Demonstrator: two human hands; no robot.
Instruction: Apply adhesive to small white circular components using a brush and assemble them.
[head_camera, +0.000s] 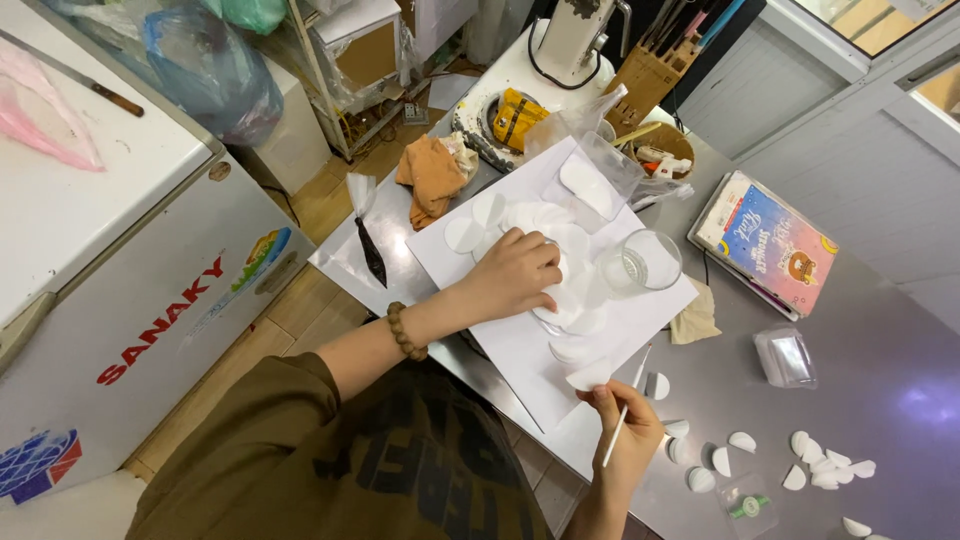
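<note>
My left hand (515, 272), with a bead bracelet on the wrist, presses down on a pile of thin white paper discs (560, 265) lying on a large white sheet (610, 330). My right hand (630, 440) is at the sheet's near edge. It holds a thin white stick (625, 410) and pinches a small folded white disc (588, 376). A clear glass (642, 262) stands just right of the left hand. Several folded white half-discs (815, 468) lie scattered on the steel counter to the right of my right hand.
A clear plastic bag (590, 170) with discs lies at the sheet's far end. A colourful book (768, 243), small clear plastic boxes (785, 358), an orange cloth (432, 175), a black piping bag (368, 245) and a knife block (650, 75) share the counter. A white chest freezer (110, 230) stands left.
</note>
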